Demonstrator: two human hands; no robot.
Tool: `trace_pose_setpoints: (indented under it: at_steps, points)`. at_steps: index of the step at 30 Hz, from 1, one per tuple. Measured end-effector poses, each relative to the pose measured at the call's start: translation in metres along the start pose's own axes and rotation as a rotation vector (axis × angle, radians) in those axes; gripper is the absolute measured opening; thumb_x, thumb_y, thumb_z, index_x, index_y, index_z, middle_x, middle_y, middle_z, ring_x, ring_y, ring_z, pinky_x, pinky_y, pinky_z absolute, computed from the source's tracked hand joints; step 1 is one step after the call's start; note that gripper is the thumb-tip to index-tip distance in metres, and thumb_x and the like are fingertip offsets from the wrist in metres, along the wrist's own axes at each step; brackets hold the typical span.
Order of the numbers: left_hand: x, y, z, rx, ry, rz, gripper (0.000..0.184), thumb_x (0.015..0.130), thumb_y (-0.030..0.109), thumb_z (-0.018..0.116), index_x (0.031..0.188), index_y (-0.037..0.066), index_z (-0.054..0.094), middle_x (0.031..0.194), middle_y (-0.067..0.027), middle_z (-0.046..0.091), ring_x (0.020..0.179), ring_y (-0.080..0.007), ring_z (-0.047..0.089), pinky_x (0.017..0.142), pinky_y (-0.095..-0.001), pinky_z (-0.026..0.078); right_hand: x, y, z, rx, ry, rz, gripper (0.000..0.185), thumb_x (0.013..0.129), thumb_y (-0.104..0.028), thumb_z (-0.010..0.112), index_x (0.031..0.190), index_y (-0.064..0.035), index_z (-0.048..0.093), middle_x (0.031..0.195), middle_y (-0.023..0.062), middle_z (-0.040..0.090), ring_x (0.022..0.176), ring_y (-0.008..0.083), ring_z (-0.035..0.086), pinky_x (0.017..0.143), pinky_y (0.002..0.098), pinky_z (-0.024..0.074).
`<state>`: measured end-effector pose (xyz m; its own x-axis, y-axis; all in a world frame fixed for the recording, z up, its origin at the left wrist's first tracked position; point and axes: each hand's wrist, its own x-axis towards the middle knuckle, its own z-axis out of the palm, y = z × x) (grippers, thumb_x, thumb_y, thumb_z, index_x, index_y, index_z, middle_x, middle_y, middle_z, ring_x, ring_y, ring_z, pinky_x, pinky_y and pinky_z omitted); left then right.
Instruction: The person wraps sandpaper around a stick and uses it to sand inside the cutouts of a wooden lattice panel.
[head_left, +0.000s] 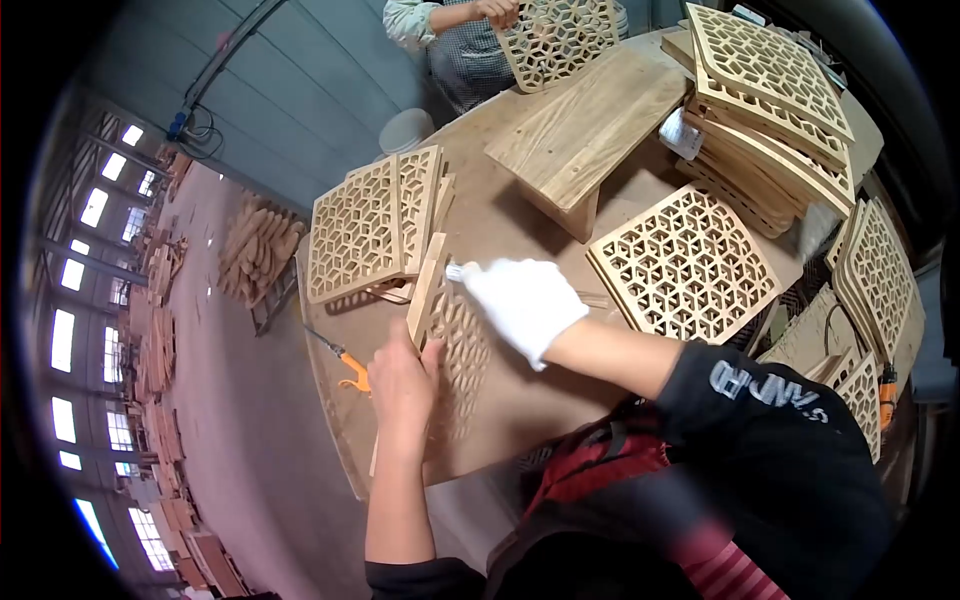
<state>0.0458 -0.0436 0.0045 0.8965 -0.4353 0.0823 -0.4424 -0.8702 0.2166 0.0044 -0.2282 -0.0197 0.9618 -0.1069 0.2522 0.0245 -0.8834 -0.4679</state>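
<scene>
My bare left hand point(403, 382) is closed round a wooden lattice panel point(428, 290), which stands on edge with its narrow side facing up. On the panel's right, my right hand point(525, 305) wears a white glove, slightly blurred. Its fingers are pinched together by the upper part of the panel, around a small pale piece point(455, 272) too small to name. Light through the lattice makes a patterned shadow on the worktable point(500, 425). Left of my left hand lies a tool with an orange handle point(354, 374).
Stacked lattice panels lie at the table's left point(355, 225) and far right point(770, 75). Another panel pile point(690, 265) sits right of my glove. A wooden bench point(590, 125) stands behind. Across the table, a person point(465, 50) holds a panel.
</scene>
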Motion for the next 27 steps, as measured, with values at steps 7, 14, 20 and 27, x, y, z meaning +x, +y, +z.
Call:
trace_pose_setpoints:
  at_steps: [7,14,20,27]
  points:
    - [-0.005,0.010,-0.001,0.027,-0.012,-0.032,0.029,0.085,0.018,0.070,0.095,0.000,0.050,0.070,-0.0233,0.063,0.071,-0.0459,0.061,0.065,-0.0534,0.047,0.023,0.000,0.012,-0.085,-0.004,-0.085,0.014,0.083,-0.008,0.058,0.096,-0.0021,0.060,0.081,0.0182,0.067,0.076,0.0323,0.069,0.065,0.0413,0.0560]
    - [-0.003,0.012,-0.002,0.034,-0.015,-0.017,0.029,0.086,0.018,0.070,0.094,0.000,0.050,0.069,-0.0225,0.063,0.072,-0.0455,0.061,0.065,-0.0530,0.046,0.023,0.007,0.001,-0.063,-0.113,-0.065,0.016,0.084,-0.013,0.059,0.096,-0.0031,0.060,0.081,0.0181,0.067,0.076,0.0323,0.069,0.063,0.0428,0.0551]
    - [0.002,0.007,-0.002,0.063,-0.033,-0.019,0.031,0.085,0.020,0.071,0.095,-0.002,0.050,0.071,-0.0222,0.064,0.072,-0.0443,0.062,0.065,-0.0503,0.047,-0.009,0.011,0.011,0.066,0.074,0.004,0.016,0.087,-0.012,0.054,0.095,-0.0014,0.063,0.081,0.0195,0.067,0.071,0.0322,0.069,0.061,0.0438,0.0556]
    - [0.012,-0.021,-0.021,-0.296,-0.138,-0.102,0.033,0.086,0.015,0.071,0.110,0.000,0.054,0.086,-0.0146,0.069,0.076,-0.0231,0.068,0.069,-0.0349,0.053,-0.090,0.069,0.021,0.292,-0.369,0.302,0.026,0.093,-0.025,0.056,0.115,-0.0161,0.068,0.095,0.0124,0.070,0.088,0.0343,0.066,0.080,0.0413,0.0514]
